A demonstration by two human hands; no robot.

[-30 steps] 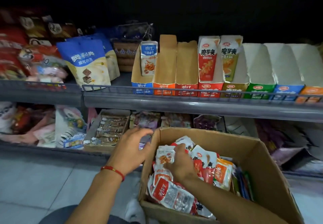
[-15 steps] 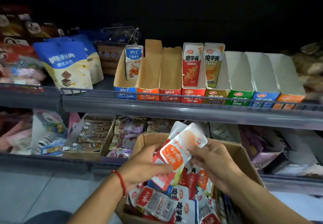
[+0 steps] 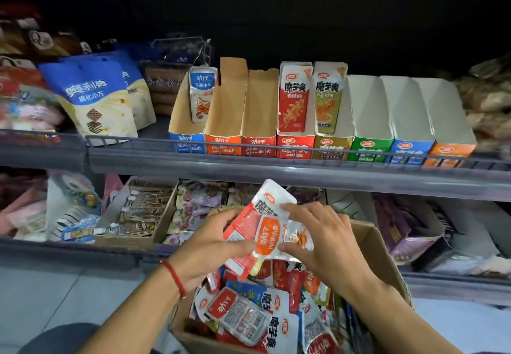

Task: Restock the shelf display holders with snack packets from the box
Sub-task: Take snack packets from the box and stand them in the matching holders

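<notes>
A cardboard box (image 3: 378,245) of snack packets (image 3: 243,315) sits low in front of me. Above it I hold a small stack of packets (image 3: 266,226): an orange-labelled one in front and a red one behind. My left hand (image 3: 210,243) grips the stack from the left, thumb on top. My right hand (image 3: 323,240) pinches the front packet from the right. A row of display holders (image 3: 260,115) stands on the upper shelf. The blue, red and yellow ones hold a packet each; the rest look empty.
A wire rail (image 3: 276,146) runs along the upper shelf's front edge. Blue biscuit bags (image 3: 91,99) stand left of the holders. The lower shelf holds an open tray of tubes (image 3: 138,212) and mixed packets. Grey floor tiles lie at lower left.
Both hands went from reaching into the box to lifting a stack of packets above it. The packets now lie flatter between my hands, and the view has shifted slightly.
</notes>
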